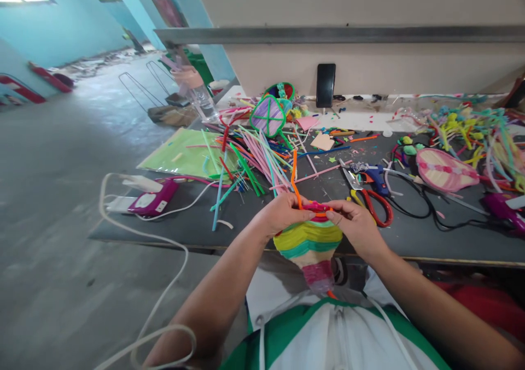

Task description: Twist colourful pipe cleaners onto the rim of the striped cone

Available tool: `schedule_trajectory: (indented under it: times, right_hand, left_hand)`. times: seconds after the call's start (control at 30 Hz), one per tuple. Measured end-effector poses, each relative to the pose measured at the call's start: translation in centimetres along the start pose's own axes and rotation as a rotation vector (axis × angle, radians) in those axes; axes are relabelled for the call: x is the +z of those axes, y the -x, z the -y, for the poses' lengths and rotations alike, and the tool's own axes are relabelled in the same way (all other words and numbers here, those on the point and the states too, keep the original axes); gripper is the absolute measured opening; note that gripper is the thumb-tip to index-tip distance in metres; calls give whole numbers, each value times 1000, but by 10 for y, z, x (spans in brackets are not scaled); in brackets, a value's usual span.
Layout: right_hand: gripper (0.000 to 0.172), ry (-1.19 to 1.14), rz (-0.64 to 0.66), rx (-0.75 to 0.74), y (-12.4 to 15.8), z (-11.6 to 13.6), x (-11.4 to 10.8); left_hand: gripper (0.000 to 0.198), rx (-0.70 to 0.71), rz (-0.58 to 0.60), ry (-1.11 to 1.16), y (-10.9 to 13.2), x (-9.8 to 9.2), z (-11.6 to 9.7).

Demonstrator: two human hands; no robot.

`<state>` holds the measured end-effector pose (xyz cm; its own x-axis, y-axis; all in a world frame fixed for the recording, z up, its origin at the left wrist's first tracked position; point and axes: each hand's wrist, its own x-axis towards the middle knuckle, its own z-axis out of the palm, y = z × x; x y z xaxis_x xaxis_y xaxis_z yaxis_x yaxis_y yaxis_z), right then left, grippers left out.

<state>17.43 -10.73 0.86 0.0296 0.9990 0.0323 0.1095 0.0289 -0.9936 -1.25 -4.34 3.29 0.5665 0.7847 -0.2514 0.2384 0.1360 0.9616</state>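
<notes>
Both hands meet at the table's front edge, at the top of a striped pipe-cleaner craft [308,241] shaped like a balloon, in yellow, teal, cream and dark pink. My left hand [286,212] pinches an orange pipe cleaner [294,173] against the craft's upper edge; its free end sticks up. My right hand [353,222] is closed on the same strip near its other end, thumb in front. The craft hangs below the fingers, its narrow end close to my jacket. Red-handled scissors [375,206] lie just beyond my right hand.
Loose pipe cleaners [262,157] cover the table's middle. A blue glue gun [377,178] with a black cord lies right. Further right is a pink balloon-shaped craft [446,170]. A purple power strip [153,198] trails white cable at left. A bottle [199,94] and a phone [325,86] stand behind.
</notes>
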Motion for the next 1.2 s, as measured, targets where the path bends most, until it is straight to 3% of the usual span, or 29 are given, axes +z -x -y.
schedule_trajectory:
  times: [0.17, 0.37, 0.57, 0.73, 1.03, 1.2]
  right_hand:
    - [24, -83, -37, 54, 2, -2, 5]
    - [20, -169, -65, 122, 2, -1, 10]
    - [32, -478, -167, 100, 2, -6, 22]
    - [30, -454, -184, 0, 1, -10, 21]
    - [38, -540, -76, -26, -8, -15, 17]
    - [46, -577, 109, 88, -18, -16, 11]
  left_hand:
    - [30, -1, 36, -11, 1, 1, -3]
    - [31, -40, -30, -88, 1, 1, 0]
    - [34, -20, -39, -117, -2, -1, 5]
    - [33, 18, -34, -86, -4, -4, 12]
    - [36, 1, -21, 42, -1, -4, 8]
    - [33, 0, 12, 48, 0, -5, 8]
